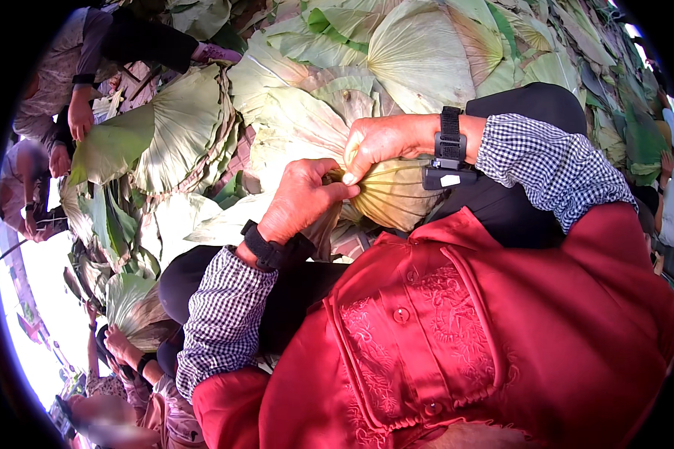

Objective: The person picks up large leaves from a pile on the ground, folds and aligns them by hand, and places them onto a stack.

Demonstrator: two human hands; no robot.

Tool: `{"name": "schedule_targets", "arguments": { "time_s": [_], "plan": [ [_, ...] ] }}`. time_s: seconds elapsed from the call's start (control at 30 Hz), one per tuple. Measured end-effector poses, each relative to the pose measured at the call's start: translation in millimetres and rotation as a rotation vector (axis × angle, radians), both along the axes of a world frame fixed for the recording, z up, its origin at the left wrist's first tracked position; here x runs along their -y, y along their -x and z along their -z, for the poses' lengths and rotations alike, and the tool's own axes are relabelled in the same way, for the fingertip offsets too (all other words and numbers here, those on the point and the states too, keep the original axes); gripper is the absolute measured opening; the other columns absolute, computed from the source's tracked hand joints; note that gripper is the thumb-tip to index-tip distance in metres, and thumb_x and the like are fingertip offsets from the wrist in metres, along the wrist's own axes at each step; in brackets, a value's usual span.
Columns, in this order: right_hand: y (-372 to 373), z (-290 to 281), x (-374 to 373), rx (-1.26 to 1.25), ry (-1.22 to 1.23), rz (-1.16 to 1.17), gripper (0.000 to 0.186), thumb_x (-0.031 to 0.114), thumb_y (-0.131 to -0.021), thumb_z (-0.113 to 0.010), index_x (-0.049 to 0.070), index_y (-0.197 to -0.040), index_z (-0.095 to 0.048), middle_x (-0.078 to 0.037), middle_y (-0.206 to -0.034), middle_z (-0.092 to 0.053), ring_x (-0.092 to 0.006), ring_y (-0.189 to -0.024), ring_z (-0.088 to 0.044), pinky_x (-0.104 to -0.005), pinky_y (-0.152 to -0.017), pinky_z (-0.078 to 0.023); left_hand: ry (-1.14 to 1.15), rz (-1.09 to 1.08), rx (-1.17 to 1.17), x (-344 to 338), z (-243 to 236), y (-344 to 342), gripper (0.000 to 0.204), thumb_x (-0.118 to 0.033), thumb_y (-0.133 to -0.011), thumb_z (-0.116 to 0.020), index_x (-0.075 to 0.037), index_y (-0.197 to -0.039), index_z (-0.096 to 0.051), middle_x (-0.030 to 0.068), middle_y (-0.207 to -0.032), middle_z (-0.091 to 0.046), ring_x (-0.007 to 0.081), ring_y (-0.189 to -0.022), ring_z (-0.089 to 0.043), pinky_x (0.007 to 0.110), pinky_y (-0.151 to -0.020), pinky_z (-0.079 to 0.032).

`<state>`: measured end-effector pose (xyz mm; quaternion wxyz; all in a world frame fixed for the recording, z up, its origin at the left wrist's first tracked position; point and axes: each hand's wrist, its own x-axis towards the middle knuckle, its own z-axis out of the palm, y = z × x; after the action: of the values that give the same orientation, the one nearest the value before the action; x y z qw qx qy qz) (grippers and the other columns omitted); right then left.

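A yellowish lotus leaf with dark ribs fans out below my right hand, over my dark-trousered lap. My right hand is closed on the point where its ribs meet, thumb and fingers pinched together. Close against it, my left hand is closed too, its thumb and forefinger pinching at the same narrow point of the leaf. The fingertips of both hands meet there, and what lies exactly between them is partly hidden. Just beyond my hands, large pale lotus leaves lie spread and overlapping.
Broad pale green leaves cover the ground ahead. At the left a co-worker's hand is by a folded green leaf. Another person's hand is beside a leaf at lower left. More people sit along both edges.
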<state>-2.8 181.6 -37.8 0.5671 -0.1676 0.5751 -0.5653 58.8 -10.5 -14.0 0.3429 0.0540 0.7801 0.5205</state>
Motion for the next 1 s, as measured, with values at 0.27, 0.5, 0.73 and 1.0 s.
{"name": "schedule_targets", "arguments": {
  "time_s": [0.27,0.5,0.73,1.0],
  "plan": [
    [6.9,-5.8,-0.6,-0.050,-0.008,-0.291,0.023,0.018,-0.073,-0.075,0.000,-0.086,-0.070,-0.001,-0.072,-0.065,-0.0088,-0.066,-0.052,-0.0268,-0.063,-0.042,-0.150,0.184,0.209,10.2,-4.6,15.8,0.026,-0.013,-0.073,-0.075,0.002,-0.092,-0.067,0.0026,-0.077,-0.065,0.0088,-0.073,-0.056,0.023,-0.070,-0.045],
    [12.6,2.4,-0.7,-0.034,0.035,-0.334,0.023,0.017,-0.073,-0.075,-0.001,-0.087,-0.070,-0.001,-0.070,-0.064,-0.0073,-0.065,-0.052,-0.0255,-0.062,-0.041,-0.190,0.149,0.246,11.0,-6.7,14.5,0.021,-0.005,-0.073,-0.073,0.002,-0.091,-0.066,0.0014,-0.081,-0.066,0.0077,-0.074,-0.057,0.022,-0.072,-0.045],
    [4.6,-20.7,1.1,-0.165,0.058,-0.239,0.026,0.022,-0.075,-0.074,0.000,-0.087,-0.072,-0.004,-0.073,-0.068,-0.0064,-0.065,-0.057,-0.0244,-0.061,-0.044,-0.279,0.116,0.103,15.4,1.5,9.2,0.018,-0.003,-0.075,-0.071,0.002,-0.091,-0.065,-0.0004,-0.079,-0.064,0.0054,-0.074,-0.055,0.021,-0.069,-0.045],
    [0.2,-21.6,-3.3,-0.263,-0.008,-0.231,0.023,0.021,-0.076,-0.072,0.001,-0.088,-0.072,-0.006,-0.077,-0.070,-0.0083,-0.069,-0.061,-0.0245,-0.064,-0.045,-0.198,0.080,0.159,9.0,2.0,-1.1,0.022,-0.005,-0.075,-0.072,0.001,-0.095,-0.064,-0.0060,-0.075,-0.058,0.0020,-0.069,-0.048,0.019,-0.063,-0.040]
  ]
}}
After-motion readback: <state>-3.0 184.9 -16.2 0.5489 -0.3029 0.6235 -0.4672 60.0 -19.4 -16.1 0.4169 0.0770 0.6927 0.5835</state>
